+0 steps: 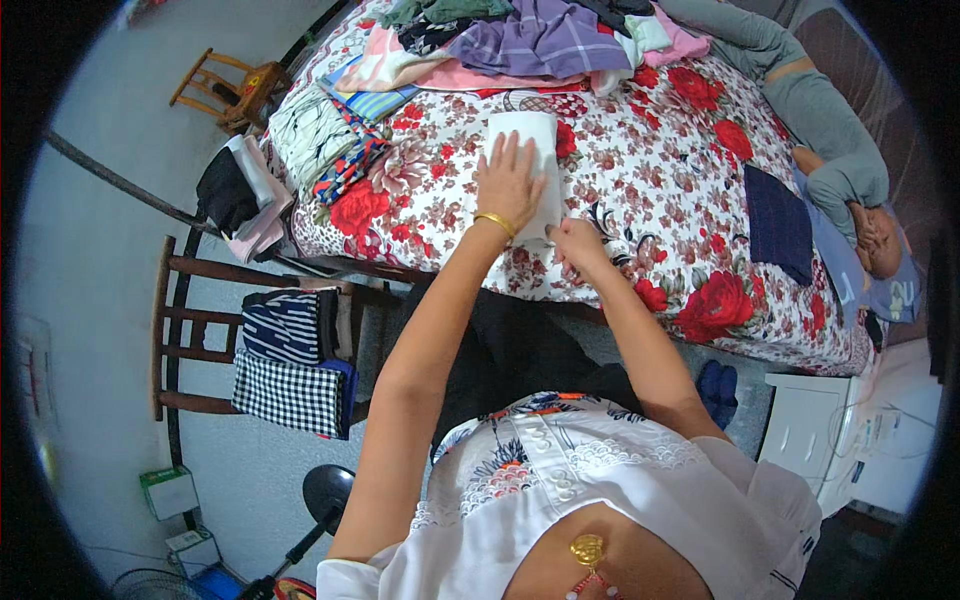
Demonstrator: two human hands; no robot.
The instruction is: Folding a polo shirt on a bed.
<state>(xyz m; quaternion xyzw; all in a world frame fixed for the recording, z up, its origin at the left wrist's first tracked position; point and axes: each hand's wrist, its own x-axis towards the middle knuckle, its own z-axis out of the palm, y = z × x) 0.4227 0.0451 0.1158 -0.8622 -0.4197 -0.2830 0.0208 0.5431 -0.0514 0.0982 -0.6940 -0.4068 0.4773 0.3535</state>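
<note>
A white folded cloth lies as a long, narrow strip on the floral bedspread in front of me. My left hand, with a gold bangle at its wrist, presses flat on the cloth, fingers spread. At the cloth's near right corner, my right hand has its fingers curled and its thumb at the edge, gripping the corner. Part of the cloth's middle is hidden under my left hand.
Rumpled clothes pile up at the bed's far side, with folded garments to the left. A person lies at the right near folded navy cloth. A wooden chair holds folded clothes; a white cabinet stands right.
</note>
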